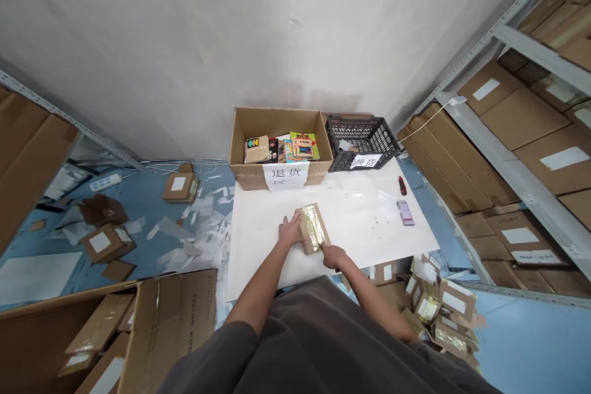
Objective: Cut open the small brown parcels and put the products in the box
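Note:
A small cardboard parcel (313,228), wrapped in shiny clear tape, lies on the white table (360,215) in front of me. My left hand (290,229) rests against its left side with the fingers stretched out. At the parcel's near right corner, my right hand (333,255) has its fingers curled against the edge. Whether the right hand grips the parcel or something small is hard to make out.
An open cardboard box (279,144) holding colourful books stands at the table's back, beside a black plastic crate (361,140). A red-handled cutter (402,185) and a small printed slip (405,212) lie on the right. Shelves of cartons flank both sides; parcels and paper scraps litter the blue floor.

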{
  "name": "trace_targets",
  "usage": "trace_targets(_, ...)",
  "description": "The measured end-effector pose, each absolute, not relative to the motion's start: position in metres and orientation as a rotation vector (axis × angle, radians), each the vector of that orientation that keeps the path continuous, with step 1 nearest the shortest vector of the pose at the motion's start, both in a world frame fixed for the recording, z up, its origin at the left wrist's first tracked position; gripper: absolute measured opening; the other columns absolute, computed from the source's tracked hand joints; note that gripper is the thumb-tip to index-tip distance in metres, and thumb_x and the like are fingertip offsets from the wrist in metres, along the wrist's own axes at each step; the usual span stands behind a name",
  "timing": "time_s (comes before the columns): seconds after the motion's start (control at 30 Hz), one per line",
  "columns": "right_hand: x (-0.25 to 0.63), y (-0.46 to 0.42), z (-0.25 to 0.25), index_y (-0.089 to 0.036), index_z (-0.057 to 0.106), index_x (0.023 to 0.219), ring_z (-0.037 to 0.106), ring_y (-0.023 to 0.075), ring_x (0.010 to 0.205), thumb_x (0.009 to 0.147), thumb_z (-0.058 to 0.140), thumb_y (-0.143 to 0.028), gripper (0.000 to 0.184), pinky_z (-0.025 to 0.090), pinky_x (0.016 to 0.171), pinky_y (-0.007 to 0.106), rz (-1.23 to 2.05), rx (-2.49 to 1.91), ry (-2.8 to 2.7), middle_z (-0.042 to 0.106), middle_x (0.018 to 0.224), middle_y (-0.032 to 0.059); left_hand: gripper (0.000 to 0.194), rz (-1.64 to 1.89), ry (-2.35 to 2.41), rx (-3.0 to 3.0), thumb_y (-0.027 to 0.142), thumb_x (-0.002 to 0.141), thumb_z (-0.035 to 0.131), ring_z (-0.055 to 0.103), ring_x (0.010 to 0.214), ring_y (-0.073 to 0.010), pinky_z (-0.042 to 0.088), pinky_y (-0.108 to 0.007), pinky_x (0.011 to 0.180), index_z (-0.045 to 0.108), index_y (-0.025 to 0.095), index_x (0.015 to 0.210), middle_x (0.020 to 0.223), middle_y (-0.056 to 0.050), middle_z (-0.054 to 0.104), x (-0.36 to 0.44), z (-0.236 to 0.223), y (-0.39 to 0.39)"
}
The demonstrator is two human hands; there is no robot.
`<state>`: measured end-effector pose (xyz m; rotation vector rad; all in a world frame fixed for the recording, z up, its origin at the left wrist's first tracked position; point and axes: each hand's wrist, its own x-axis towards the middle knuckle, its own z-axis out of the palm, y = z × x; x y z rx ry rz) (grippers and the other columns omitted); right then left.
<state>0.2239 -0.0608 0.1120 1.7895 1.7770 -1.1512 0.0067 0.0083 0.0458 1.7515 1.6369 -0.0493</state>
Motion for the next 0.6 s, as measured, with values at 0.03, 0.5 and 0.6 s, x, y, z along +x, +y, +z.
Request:
trace_targets(0.03,0.227,-0.059,0.116,-0.027,0.061,0.136,0.073,0.0292,0.059,0.071,0.071,-0.016,0.067,0.058,0.056,0.041,-1.149,1.787,1.774,0.077,0.102,0.0165,0.139,-0.062,1.647,1.762,0.057,0.049,0.091,0.011,0.153,-0.0560,0.035,-0.062,0.112,0.016,0.041,0.165,0.176,-0.002,0.012,0.008,0.047,0.006)
trace_targets(0.5,0.295,-0.016,0.080,-0.015,0.007,0.167,0.065,0.0312,0.125,0.096,0.057,-0.062,0.099,0.050,0.096,0.036,-1.152,2.271,1.738,0.066,0.138,0.0184,0.107,-0.151,1.781,2.105,0.066,0.074,0.076,0.014,0.157,-0.0441,0.013,-0.062,0.124,0.032,0.024,0.163,0.167,-0.018,0.033,0.081,0.054,-0.025)
trace_targets(0.6,0.291,-0.001,0.055,-0.016,0.015,0.166,0.062,0.0304,0.130,0.089,0.066,-0.063,0.104,0.050,0.099,0.036,-1.224,2.345,1.652,0.062,0.144,0.0179,0.087,-0.135,1.297,2.309,0.055,0.073,0.081,0.031,0.151,-0.0377,0.027,-0.050,0.122,0.051,0.030,0.150,0.157,-0.012,0.047,0.091,0.059,-0.018)
